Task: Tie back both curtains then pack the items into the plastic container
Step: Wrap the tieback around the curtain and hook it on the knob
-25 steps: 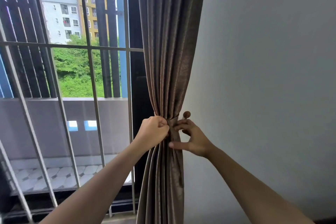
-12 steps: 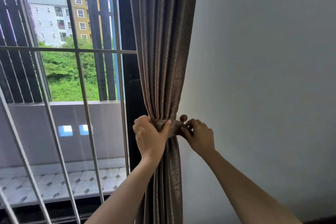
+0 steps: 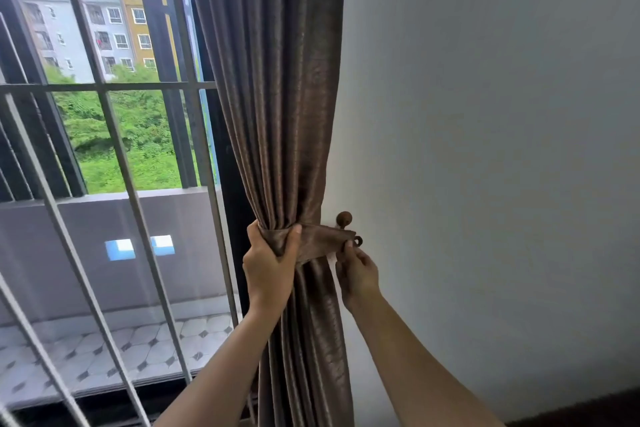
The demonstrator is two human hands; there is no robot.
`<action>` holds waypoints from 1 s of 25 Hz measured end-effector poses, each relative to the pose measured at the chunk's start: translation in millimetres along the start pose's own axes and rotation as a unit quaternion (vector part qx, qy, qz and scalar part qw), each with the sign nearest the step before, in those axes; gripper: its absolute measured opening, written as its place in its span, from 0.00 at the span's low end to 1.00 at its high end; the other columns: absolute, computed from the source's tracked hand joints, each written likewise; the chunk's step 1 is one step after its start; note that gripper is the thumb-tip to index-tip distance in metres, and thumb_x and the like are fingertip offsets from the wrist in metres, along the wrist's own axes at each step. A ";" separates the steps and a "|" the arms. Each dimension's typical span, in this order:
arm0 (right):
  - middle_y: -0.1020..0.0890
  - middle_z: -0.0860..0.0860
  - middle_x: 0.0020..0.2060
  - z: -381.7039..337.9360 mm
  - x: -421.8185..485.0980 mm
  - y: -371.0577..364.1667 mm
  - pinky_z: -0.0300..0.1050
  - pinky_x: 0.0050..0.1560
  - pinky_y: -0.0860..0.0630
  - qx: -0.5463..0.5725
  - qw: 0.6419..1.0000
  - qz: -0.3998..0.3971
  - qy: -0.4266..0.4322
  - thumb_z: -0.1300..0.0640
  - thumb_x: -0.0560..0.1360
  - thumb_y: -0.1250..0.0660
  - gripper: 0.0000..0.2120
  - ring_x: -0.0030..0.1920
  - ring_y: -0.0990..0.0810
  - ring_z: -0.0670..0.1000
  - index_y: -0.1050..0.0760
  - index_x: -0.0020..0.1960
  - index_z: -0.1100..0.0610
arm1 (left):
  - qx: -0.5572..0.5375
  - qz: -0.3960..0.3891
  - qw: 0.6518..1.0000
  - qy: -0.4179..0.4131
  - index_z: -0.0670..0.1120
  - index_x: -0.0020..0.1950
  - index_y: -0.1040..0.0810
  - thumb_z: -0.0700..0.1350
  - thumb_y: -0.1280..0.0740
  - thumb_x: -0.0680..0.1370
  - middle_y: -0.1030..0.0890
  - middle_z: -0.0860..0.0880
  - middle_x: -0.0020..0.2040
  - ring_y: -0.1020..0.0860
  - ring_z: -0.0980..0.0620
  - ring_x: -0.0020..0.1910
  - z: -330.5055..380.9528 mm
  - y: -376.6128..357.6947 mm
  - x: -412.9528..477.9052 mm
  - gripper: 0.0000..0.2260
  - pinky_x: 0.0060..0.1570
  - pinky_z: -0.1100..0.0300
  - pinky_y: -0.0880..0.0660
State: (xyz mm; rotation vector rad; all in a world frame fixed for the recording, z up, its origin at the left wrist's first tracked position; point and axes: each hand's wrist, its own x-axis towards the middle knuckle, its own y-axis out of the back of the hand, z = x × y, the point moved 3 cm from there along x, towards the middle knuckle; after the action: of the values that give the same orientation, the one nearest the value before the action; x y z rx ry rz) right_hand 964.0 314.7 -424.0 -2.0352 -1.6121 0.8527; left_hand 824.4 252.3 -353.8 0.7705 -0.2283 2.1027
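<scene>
Step in hand, prob.: hooking the tieback (image 3: pixel 322 241) round this curtain (image 3: pixel 273 114). The curtain hangs bunched at the left edge of the wall (image 3: pixel 485 114), beside the window. L hand (image 3: pixel 268 267) is clenched round the bunch, thumb over the band. R hand (image 3: pixel 358 270) fingers pinch the band's free end just under its ring (image 3: pixel 358 240). The ring sits just right of & below the knob hook (image 3: pixel 344 218) on the wall, apparently not over it yet.

To do it well: squeeze the folds w/ L so the band gets slack, lift the ring up & over the knob w/ R, then ease off & check it seats. Container & items: not in view.
</scene>
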 end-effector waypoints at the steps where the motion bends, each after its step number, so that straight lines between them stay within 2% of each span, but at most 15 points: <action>1: 0.21 0.53 0.36 -2.5 0.8 1.0 0.36 0.36 0.23 0.029 1.000 -0.005 0.007 0.59 0.77 0.36 0.11 0.34 0.22 0.46 0.27 0.56 0.64 | 0.001 -0.002 1.000 -0.001 0.37 0.60 0.30 0.45 0.30 0.74 0.22 0.51 0.44 0.25 0.59 0.38 0.6 0.0 0.3 0.20 0.37 0.81 0.32; 3: 0.19 0.55 0.44 -12.2 3.0 1.1 0.37 0.42 0.20 0.091 0.996 -0.017 0.013 0.63 0.77 0.37 0.07 0.43 0.20 0.47 0.26 0.54 0.64 | 0.011 -0.009 1.000 -0.006 0.36 0.59 0.30 0.45 0.29 0.74 0.22 0.51 0.43 0.27 0.64 0.36 1.0 -0.4 0.5 0.20 0.36 0.83 0.33; 5: 0.21 0.57 0.47 -22.0 6.3 2.3 0.38 0.46 0.20 0.091 0.995 -0.006 0.031 0.64 0.77 0.35 0.10 0.45 0.20 0.49 0.29 0.58 0.61 | 0.017 -0.012 1.000 -0.013 0.36 0.59 0.29 0.45 0.29 0.74 0.22 0.51 0.43 0.28 0.68 0.35 1.4 -0.3 0.3 0.20 0.35 0.83 0.33; 7: 0.22 0.58 0.48 -27.8 5.8 3.7 0.44 0.53 0.22 -0.007 0.998 -0.009 0.067 0.64 0.76 0.35 0.15 0.46 0.20 0.51 0.32 0.61 0.58 | 0.011 -0.011 1.000 -0.014 0.36 0.59 0.29 0.44 0.29 0.74 0.22 0.52 0.43 0.28 0.70 0.35 1.2 0.6 0.3 0.20 0.35 0.83 0.33; 9: 0.20 0.57 0.49 -25.6 -0.6 7.1 0.45 0.56 0.25 -0.121 0.986 -0.039 0.111 0.63 0.77 0.36 0.15 0.48 0.20 0.51 0.29 0.62 0.56 | 0.008 -0.012 1.000 -0.015 0.35 0.59 0.30 0.44 0.29 0.74 0.22 0.51 0.43 0.29 0.70 0.36 1.1 1.4 0.7 0.20 0.36 0.83 0.32; 12: 0.19 0.55 0.51 -21.4 -5.6 16.9 0.41 0.56 0.27 -0.257 0.949 -0.059 0.172 0.61 0.77 0.36 0.17 0.50 0.21 0.48 0.28 0.66 0.54 | 0.006 -0.016 1.000 -0.017 0.35 0.60 0.30 0.44 0.29 0.74 0.22 0.51 0.44 0.29 0.70 0.36 -0.1 0.6 0.2 0.20 0.36 0.83 0.32; 15: 0.19 0.48 0.52 -20.7 -1.9 19.7 0.40 0.59 0.27 -0.348 0.913 -0.064 0.204 0.60 0.77 0.36 0.18 0.49 0.21 0.42 0.28 0.67 0.56 | 0.001 -0.022 1.000 -0.017 0.36 0.60 0.30 0.45 0.29 0.73 0.23 0.53 0.44 0.28 0.70 0.36 -0.2 0.1 -1.5 0.20 0.36 0.83 0.32; 17: 0.20 0.47 0.52 -20.3 -2.6 19.4 0.41 0.60 0.27 -0.349 0.910 -0.047 0.221 0.60 0.78 0.36 0.20 0.50 0.21 0.42 0.31 0.69 0.56 | 0.000 -0.023 1.000 -0.019 0.36 0.59 0.29 0.45 0.29 0.73 0.24 0.56 0.42 0.28 0.70 0.36 -0.6 0.7 -2.1 0.20 0.36 0.83 0.32; 19: 0.22 0.47 0.54 -18.9 -4.5 19.6 0.43 0.61 0.27 -0.308 0.922 -0.038 0.231 0.60 0.78 0.36 0.22 0.51 0.21 0.42 0.34 0.71 0.56 | 0.001 -0.023 1.000 -0.020 0.36 0.59 0.29 0.45 0.29 0.73 0.24 0.56 0.42 0.27 0.70 0.36 -1.7 1.4 -0.8 0.20 0.36 0.83 0.32; 21: 0.23 0.48 0.58 -18.8 -4.9 19.2 0.42 0.62 0.28 -0.298 0.923 -0.057 0.236 0.60 0.78 0.37 0.23 0.53 0.22 0.43 0.36 0.72 0.56 | -0.001 -0.025 0.999 -0.026 0.36 0.59 0.30 0.44 0.29 0.73 0.24 0.55 0.43 0.28 0.70 0.36 -1.9 1.0 0.9 0.20 0.37 0.83 0.32; 25: 0.26 0.53 0.64 -22.9 -1.8 18.7 0.41 0.64 0.29 -0.329 0.909 -0.114 0.227 0.59 0.79 0.39 0.22 0.61 0.24 0.50 0.36 0.72 0.54 | -0.001 -0.023 0.999 -0.035 0.34 0.58 0.29 0.43 0.29 0.73 0.23 0.52 0.43 0.29 0.71 0.36 -2.1 2.1 0.4 0.19 0.37 0.83 0.33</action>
State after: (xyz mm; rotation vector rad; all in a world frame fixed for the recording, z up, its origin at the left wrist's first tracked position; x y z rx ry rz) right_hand 992.8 309.6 -419.0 -2.1552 -1.9468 -0.2969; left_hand 821.6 252.2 -355.1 0.8408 -0.2490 2.0336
